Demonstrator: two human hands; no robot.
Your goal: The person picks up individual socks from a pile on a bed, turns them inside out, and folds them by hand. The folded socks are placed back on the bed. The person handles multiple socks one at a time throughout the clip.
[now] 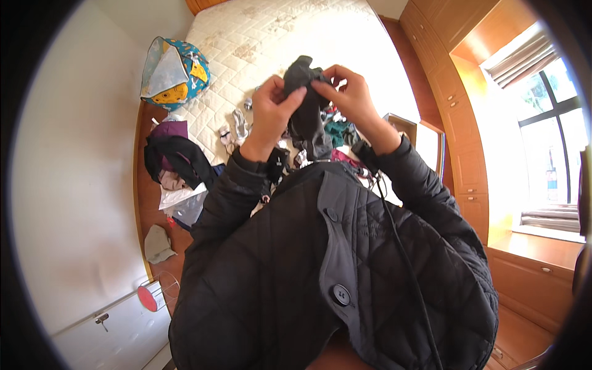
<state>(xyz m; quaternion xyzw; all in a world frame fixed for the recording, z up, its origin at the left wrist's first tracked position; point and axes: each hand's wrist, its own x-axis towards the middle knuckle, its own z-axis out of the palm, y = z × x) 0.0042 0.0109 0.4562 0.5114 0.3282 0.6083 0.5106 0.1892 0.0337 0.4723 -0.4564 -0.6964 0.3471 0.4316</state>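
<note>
Both of my hands hold a dark grey cloth garment (303,108) up over the edge of the bed, and it hangs down in folds between them. My left hand (273,108) pinches its left side between thumb and fingers. On the other side, my right hand (349,92) grips the cloth near its bunched upper part. Below and behind it, several small clothes lie on the mattress (226,60), among them a green piece of cloth (337,132) and light-coloured socks (239,124). What kind of garment I hold cannot be settled.
A blue patterned fabric storage bag (196,69) stands at the mattress's left edge. Dark and purple clothes (173,148) are heaped below it, near a grey cloth (158,244) on the floor. An open box (401,124) sits right of my hands. Wooden cabinets (467,162) line the right side.
</note>
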